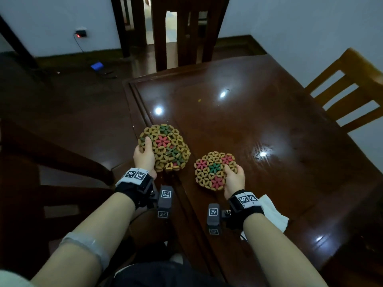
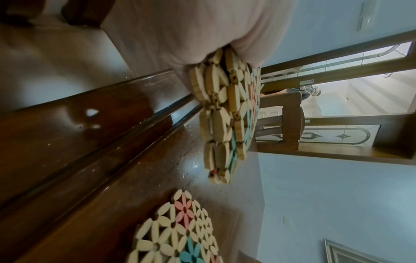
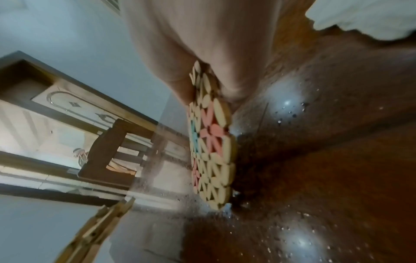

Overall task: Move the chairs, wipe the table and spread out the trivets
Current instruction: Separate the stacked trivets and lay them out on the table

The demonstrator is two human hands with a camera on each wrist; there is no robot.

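Observation:
Two sets of round trivets made of tan wooden petals with red and green flowers are over the dark glossy table [image 1: 269, 112]. My left hand [image 1: 145, 156] grips a stack of trivets [image 1: 165, 148] by its near left edge, above the table's left rim. The left wrist view shows the stack [image 2: 227, 115] layered and lifted off the wood. My right hand [image 1: 234, 179] pinches a single smaller trivet [image 1: 211, 172] by its near right edge, thumb on top. This trivet [image 3: 211, 142] sits low over the table; whether it touches is unclear.
A white cloth [image 1: 273, 214] lies on the table beside my right wrist. A dark chair [image 1: 182, 32] stands at the table's far end, a light wooden chair [image 1: 348, 90] at its right side and another dark chair [image 1: 51, 162] to my left. The tabletop shows wet specks.

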